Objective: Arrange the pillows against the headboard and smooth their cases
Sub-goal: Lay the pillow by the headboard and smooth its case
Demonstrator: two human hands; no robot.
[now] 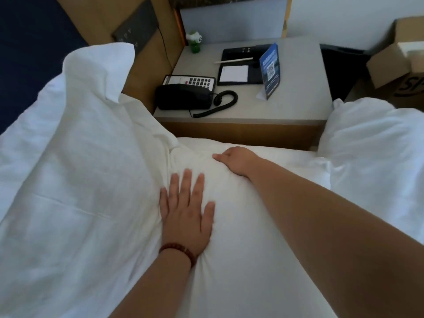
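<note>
Fingers (187, 182) of the left hand (187, 214) lie straight and spread wide, palm flat on the white case of the middle pillow (247, 260), near its left edge. The right hand (237, 161) rests farther up the same pillow, at its crest, thumb stretched leftward. Its other fingers dip past the crest out of sight, so whether they grip the cloth or only press it cannot be told. Small folds pucker the case between the hands.

Biggest in view is the left pillow (68, 161), loose and creased, leaning against the headboard (25, 53), which is padded dark blue with a wooden panel (98, 17) beside it. The middle pillow lies touching it, its far edge beside the nightstand (302, 104). A right pillow (376, 152) bulges at the right edge, just beside the middle one.

The grey-topped nightstand stands just beyond the pillows, and a cardboard box (397, 63) sits at the far right. On the nightstand a black telephone (185, 95) with a coiled cord sits at the near left, a dark tray (231, 53) holding a white notepad (234, 73) lies behind it, and a blue card (270, 70) stands upright at the tray's right end. A dark switch panel (135, 26) is set in the wooden panel. A reddish bead bracelet (181, 250) circles the left wrist, a white pencil (234, 60) lies across the tray, and a small green bottle (195, 44) stands in the nightstand's back left corner.
</note>
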